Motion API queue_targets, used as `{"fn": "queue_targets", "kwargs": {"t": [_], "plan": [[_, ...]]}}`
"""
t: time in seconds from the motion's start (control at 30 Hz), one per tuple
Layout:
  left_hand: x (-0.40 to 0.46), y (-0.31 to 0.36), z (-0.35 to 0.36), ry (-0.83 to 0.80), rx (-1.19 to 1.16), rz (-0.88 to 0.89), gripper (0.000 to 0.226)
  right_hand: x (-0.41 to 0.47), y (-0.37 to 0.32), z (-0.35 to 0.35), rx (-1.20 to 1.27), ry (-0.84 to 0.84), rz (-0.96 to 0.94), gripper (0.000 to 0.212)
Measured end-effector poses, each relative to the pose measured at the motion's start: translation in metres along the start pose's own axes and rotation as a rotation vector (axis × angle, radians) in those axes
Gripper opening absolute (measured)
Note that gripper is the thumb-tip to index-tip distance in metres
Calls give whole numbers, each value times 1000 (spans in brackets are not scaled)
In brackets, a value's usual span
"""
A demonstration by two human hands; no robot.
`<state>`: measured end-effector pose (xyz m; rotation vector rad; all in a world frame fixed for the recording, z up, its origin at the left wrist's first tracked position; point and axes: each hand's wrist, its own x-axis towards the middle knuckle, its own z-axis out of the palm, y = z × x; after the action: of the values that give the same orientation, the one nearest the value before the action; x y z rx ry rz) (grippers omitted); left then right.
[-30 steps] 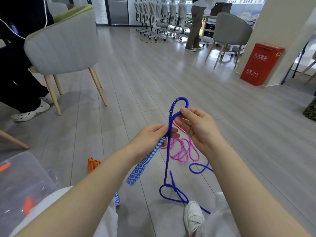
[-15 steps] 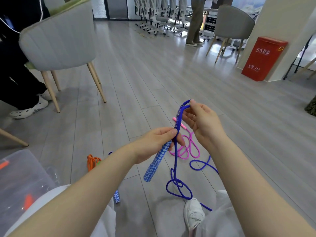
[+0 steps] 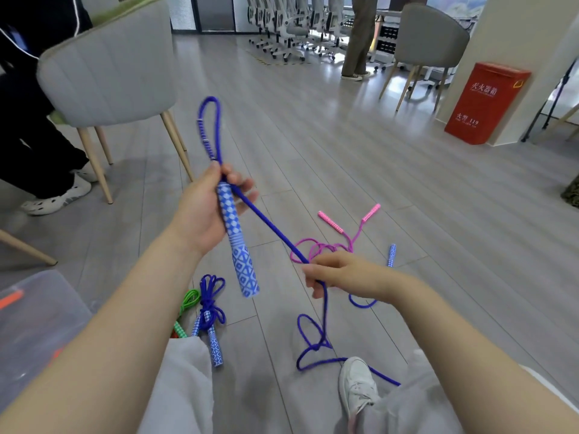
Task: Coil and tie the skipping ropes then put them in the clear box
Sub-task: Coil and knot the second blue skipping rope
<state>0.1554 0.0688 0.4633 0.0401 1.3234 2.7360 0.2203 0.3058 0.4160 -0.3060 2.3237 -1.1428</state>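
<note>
At your far left the translucent clear plastic box (image 3: 37, 327) sits on the grey wood-plank floor (image 3: 344, 170). Beside it lie a green cord rope (image 3: 188, 303) and a coiled, tied blue rope bundle (image 3: 210, 311). Your left hand (image 3: 205, 211) grips the blue-and-white diamond-patterned handle (image 3: 238, 245) of the blue skipping rope (image 3: 266, 227), fingers curled round it, a loop standing above your fist. The cord runs taut down to your right hand (image 3: 338, 272), which pinches it. Beyond, the loose pink skipping rope (image 3: 326, 245) lies on the floor.
</note>
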Motion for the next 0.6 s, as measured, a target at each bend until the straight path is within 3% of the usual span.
{"fn": "queue_targets", "kwargs": {"t": [0.1,0.23,0.37,0.5,0.6], "plan": [[13,13,-24,266,-151,48,35,-8,4,-17,-2,105,23,32],[15,2,-26,370,210,79,33,-10,-2,-28,49,331,-16,25],[-2,-21,-2,135,705,7,31,-10,-22,-22,137,480,-136,22],[-18,-37,14,-117,849,-84,28,-9,-36,-16,251,504,-207,22],[-22,-43,20,-201,868,-122,25,-2,-38,-16,271,552,-186,21]]}}
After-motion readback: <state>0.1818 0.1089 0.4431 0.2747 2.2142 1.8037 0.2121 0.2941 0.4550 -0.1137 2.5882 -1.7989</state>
